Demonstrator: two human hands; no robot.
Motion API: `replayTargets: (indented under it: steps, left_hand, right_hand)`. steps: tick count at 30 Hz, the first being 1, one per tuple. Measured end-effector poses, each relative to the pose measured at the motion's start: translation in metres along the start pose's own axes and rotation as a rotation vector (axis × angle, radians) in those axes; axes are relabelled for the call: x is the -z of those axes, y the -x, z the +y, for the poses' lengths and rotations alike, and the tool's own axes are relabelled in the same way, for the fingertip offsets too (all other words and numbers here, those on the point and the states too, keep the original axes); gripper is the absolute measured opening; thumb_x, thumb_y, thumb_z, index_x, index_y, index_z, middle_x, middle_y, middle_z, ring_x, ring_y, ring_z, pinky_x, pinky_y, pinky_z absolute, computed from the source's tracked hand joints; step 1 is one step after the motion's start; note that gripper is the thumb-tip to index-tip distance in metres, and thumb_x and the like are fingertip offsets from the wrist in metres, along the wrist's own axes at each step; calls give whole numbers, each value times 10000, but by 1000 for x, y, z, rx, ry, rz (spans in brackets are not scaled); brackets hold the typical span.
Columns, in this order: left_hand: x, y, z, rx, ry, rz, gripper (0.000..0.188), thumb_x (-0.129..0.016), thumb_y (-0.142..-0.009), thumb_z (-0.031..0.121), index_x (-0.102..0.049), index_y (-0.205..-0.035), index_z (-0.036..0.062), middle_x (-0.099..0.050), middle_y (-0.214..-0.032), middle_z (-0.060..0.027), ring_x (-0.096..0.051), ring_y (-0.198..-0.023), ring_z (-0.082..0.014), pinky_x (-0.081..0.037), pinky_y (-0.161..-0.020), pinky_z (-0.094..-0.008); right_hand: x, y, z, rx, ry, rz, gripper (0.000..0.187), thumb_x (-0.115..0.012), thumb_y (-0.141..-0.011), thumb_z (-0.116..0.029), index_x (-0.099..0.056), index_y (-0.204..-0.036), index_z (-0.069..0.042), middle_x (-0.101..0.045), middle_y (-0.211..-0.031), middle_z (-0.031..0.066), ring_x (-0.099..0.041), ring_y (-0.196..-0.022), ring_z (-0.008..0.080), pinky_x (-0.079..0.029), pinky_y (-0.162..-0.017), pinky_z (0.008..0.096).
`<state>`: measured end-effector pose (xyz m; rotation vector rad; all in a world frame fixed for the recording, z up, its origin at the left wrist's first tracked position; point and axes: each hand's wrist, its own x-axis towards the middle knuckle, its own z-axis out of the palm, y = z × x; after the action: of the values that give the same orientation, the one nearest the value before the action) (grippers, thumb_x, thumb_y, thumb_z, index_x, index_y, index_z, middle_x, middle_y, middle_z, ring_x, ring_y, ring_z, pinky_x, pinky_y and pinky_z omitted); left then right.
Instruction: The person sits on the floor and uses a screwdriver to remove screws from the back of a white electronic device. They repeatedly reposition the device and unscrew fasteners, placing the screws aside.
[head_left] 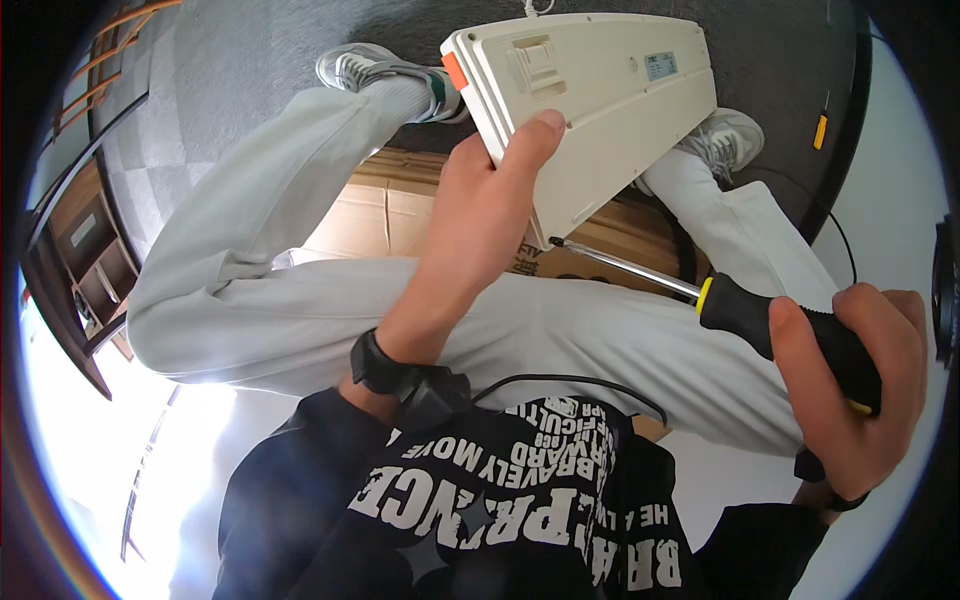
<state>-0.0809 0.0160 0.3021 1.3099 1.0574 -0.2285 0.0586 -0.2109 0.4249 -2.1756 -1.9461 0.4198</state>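
Left hand (480,215) grips cream keyboard (590,100) flipped underside-up, top centre of frame; fingers hidden behind it, key side unseen. Right hand (850,375) wraps black-yellow screwdriver (720,305) at right, tip at keyboard's lower corner. Cardboard box (400,215) partly hidden under legs. Grey carpet floor (220,70); white tabletop (890,200) at right edge.

The left hand (480,215) sits near the middle of the frame, its forearm rising from the lower centre with a black band around the wrist; the fingers are curled in a grip and the thumb is stretched upward, pressed flat. The right hand (850,375) is at the right edge, wrist low, fingers wrapped closed in a fist-like hold, thumb lying along the top toward the upper left.
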Motion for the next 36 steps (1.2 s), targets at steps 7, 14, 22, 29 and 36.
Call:
replayTargets:
  steps: [7,14,22,29,36]
  left_hand:
    - [-7,-12,-18,-68,316,-28,502,-581,-959,322,-589,-1273,-69,-655,-1091,-109,-611,-970,-165,-506,-847,-321]
    - [-12,-10,-17,29,534,-5,429,-589,-944,235,-543,-1287,-18,-628,-1165,-118,-638,-1078,-230,-532,-932,-388]
    - [-12,-3,-12,5,553,-90,451,-584,-915,176,-512,-1313,-24,-606,-1192,-127,-615,-1084,-221,-523,-930,-370]
    - [-13,-1,-17,-106,503,-125,466,-575,-878,131,-517,-1302,-55,-596,-1200,-138,-580,-1056,-193,-487,-942,-326]
    - [-12,-1,-19,-93,490,-96,422,-588,-869,129,-549,-1250,-48,-607,-1168,-127,-583,-1039,-192,-495,-917,-325]
  right_hand:
    - [-13,-1,-2,-96,-53,40,548,-770,-531,-53,-748,-1077,-13,-559,-1037,169,-531,-695,258,-374,-509,309]
    - [-14,-3,-11,-46,-28,41,564,-783,-499,-59,-755,-1062,-35,-549,-1061,171,-537,-688,263,-380,-504,302]
    - [-16,-3,-20,8,44,102,552,-800,-469,-43,-767,-1020,-53,-566,-1048,179,-552,-675,269,-402,-502,295]
    - [-19,-3,-25,28,71,155,540,-809,-448,-29,-776,-986,-65,-582,-1027,184,-566,-660,272,-421,-503,294]
    - [-16,-8,-47,-79,119,60,526,-817,-442,-36,-780,-963,-89,-617,-1001,155,-579,-662,257,-451,-532,319]
